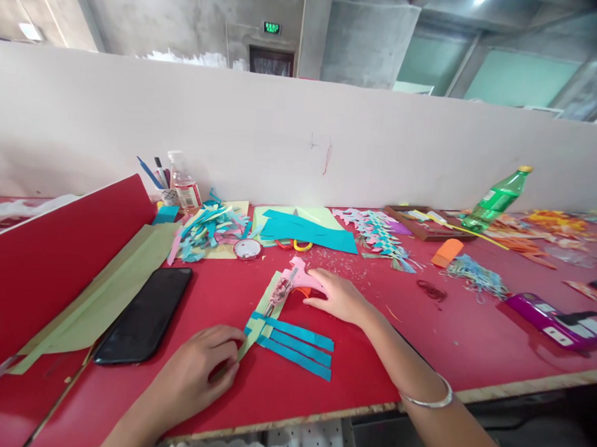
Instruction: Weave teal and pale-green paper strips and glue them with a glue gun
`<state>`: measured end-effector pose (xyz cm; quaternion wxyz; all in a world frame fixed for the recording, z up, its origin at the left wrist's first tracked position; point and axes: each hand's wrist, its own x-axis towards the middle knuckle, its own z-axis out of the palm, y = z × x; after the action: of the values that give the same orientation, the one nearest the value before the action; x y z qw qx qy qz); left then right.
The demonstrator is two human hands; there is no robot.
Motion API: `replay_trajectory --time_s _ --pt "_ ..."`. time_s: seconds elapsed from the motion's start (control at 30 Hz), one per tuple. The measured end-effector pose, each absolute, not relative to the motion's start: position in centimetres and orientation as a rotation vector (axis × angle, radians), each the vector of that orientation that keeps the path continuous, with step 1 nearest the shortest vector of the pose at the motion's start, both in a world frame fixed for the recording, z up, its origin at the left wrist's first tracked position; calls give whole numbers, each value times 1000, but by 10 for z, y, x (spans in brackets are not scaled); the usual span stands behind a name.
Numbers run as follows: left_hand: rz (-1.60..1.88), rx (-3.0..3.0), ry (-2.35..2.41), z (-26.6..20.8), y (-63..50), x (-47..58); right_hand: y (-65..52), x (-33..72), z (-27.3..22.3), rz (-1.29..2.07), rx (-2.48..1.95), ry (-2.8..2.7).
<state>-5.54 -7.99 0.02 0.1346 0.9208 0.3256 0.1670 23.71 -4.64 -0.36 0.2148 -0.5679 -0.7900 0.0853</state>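
My right hand [342,300] is wrapped round the handle of a pink hot glue gun [298,275]. The gun's nozzle points down at a small woven piece of light green paper strips [254,329] and blue paper strips [299,351]. Where the strips cross, the nozzle tip appears to be on or just above them; contact is unclear. The blue strips fan out loose to the right. My left hand [203,368] pinches the lower end of a light green strip, its fingers pressed together close to the table.
A black phone [146,317] lies left, beside a red board [60,271]. Behind are a paper scrap pile [211,227], yellow-and-red-handled scissors [302,246] and blue paper [311,231]. Rightward stand a green bottle [500,197] and a purple power strip [548,321].
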Motion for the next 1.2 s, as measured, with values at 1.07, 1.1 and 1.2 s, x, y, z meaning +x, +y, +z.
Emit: replay_trajectory --time_s 1.07,1.1,1.2 --pt "524 2808 901 -10 -79 -61 -47 236 -1 16 -1542 -2261" --pt "516 2804 903 -11 -78 -61 -48 236 0 10 -1543 -2259" --pt "526 2787 916 -11 -78 -60 -48 235 2 5 -1546 -2252"
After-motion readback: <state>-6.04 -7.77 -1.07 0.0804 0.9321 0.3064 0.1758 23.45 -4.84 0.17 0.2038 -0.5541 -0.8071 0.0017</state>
